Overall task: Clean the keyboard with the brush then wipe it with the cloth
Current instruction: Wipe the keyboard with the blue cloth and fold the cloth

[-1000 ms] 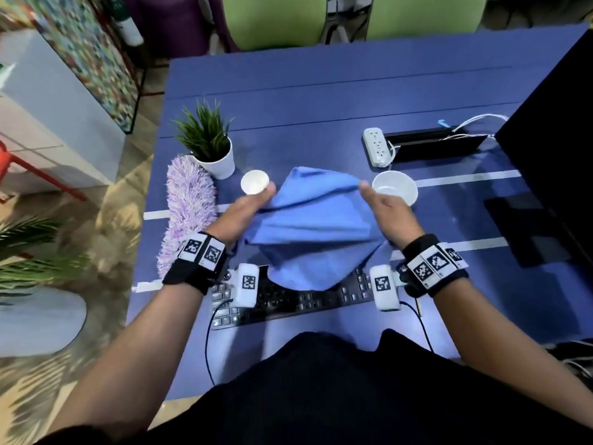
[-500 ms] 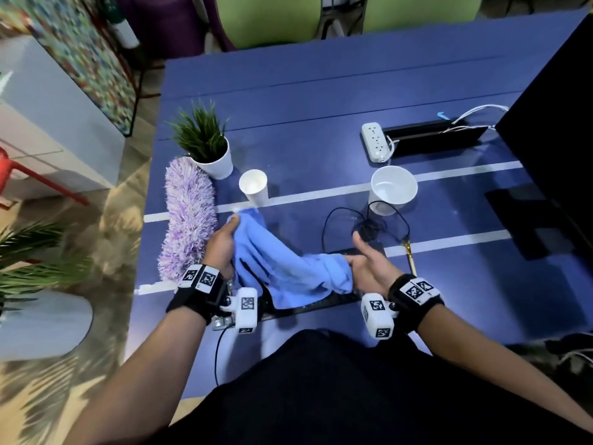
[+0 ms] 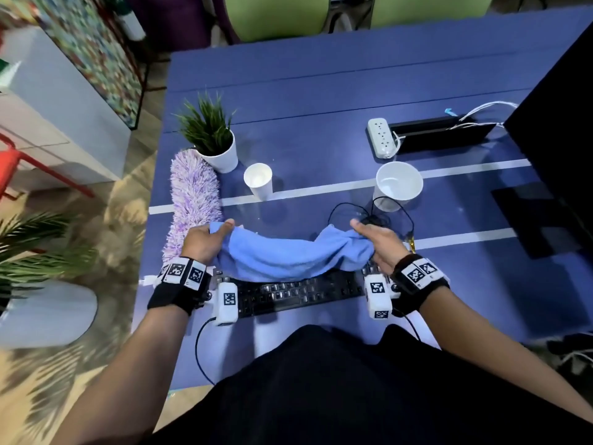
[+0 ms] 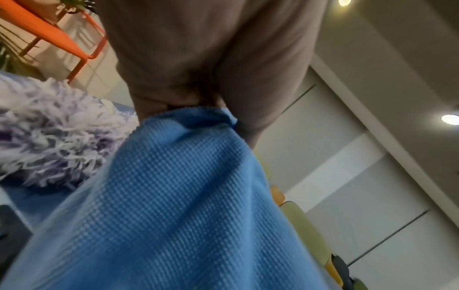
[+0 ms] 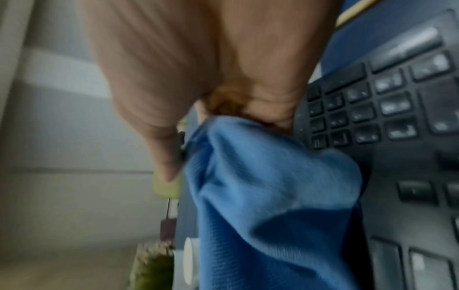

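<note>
— two hands on one cloth, is that right?
— yes. the left hand grips the left end of the light blue waffle-weave cloth, fingers curled round a bunched corner, thumb on top. the right hand pinches the right end the same way; its grip is closed on the fabric.
— where does the cloth lie?
— stretched between the hands, sagging onto the far edge of the flat black keyboard, which sits on the blue tabletop close to the person. the near key rows are uncovered.
— and the brush?
— the fluffy purple-and-white duster brush lies on the tabletop at the left, just beside the left hand, its far end touching the small white pot with a green grass plant.
— anything else?
— a small white paper cup and a wider white cup stand beyond the cloth. a coiled black cable lies by the right thumb, and a white power strip sits farther back.
</note>
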{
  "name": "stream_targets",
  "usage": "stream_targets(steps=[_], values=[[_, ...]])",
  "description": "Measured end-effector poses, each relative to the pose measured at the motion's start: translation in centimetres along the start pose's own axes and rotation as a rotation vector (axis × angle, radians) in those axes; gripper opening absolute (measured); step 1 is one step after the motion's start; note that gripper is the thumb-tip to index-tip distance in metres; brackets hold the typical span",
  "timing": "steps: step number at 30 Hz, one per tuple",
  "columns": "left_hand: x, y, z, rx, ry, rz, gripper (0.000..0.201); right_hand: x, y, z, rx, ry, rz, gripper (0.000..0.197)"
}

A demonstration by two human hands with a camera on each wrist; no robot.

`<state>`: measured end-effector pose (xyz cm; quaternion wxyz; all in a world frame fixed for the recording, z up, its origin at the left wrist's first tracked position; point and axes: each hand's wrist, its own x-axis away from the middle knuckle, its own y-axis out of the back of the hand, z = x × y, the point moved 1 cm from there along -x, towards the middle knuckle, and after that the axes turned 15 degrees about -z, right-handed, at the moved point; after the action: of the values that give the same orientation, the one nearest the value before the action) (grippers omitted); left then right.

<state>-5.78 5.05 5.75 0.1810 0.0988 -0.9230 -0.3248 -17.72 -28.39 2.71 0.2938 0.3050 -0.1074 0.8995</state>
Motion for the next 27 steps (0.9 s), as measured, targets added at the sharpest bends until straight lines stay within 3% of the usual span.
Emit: stream_targets(steps=[3, 6, 9, 11, 13, 16, 18, 20, 22, 24, 27], values=[[-0.3, -0.1, -0.9, -0.014, -0.004, 0.085, 0.043, -0.4, -0.6, -0.1, 0.302, 0.226, -0.131, 0.035], [-1.3, 0.2, -1.0, 0.016, 0.032, 0.134, 0.036, -1.1, -1.0, 0.0, 0.368, 0.218, -0.237, 0.032], [-2.0, 0.9, -1.1, -0.062, 0.082, 0.177, 0.051, -1.2, -0.8, 0.4, 0.223, 0.224, -0.249, 0.028], [-2.4, 1.6, -1.1, -0.181, 0.041, 0.079, 0.067, -0.9, -0.4, 1.5, 0.115, 0.303, -0.290, 0.027], [-2.7, 1.9, -0.9, -0.056, 0.000, 0.018, 0.076, -0.4, 0.2, 2.9, 0.150, 0.382, -0.269, 0.023], [-2.2, 2.0, -1.2, 0.135, -0.133, 0.167, 0.045, -0.3, 1.6, 4.3, 0.338, 0.421, -0.166, 0.024], [-1.8, 1.8, -1.4, 0.069, -0.229, 0.245, 0.045, -0.1, 2.4, 4.8, 0.517, 0.430, -0.084, 0.034], [-1.3, 1.8, -1.8, -0.172, -0.410, 0.150, 0.042, 0.1, 3.0, 5.4, 0.776, 0.560, -0.143, 0.035], [-0.8, 1.6, -2.3, -0.283, -0.540, -0.011, 0.025, 0.6, 3.6, 6.4, 0.885, 0.671, -0.255, 0.020], [-0.5, 1.2, -3.3, -0.178, -0.543, -0.096, 0.015, 0.3, 4.4, 7.0, 0.800, 0.665, -0.306, 0.011], [-0.7, -0.3, -5.1, 0.011, -0.462, -0.065, 0.017, 0.4, 4.6, 7.6, 0.302, 0.399, -0.293, 0.021]])
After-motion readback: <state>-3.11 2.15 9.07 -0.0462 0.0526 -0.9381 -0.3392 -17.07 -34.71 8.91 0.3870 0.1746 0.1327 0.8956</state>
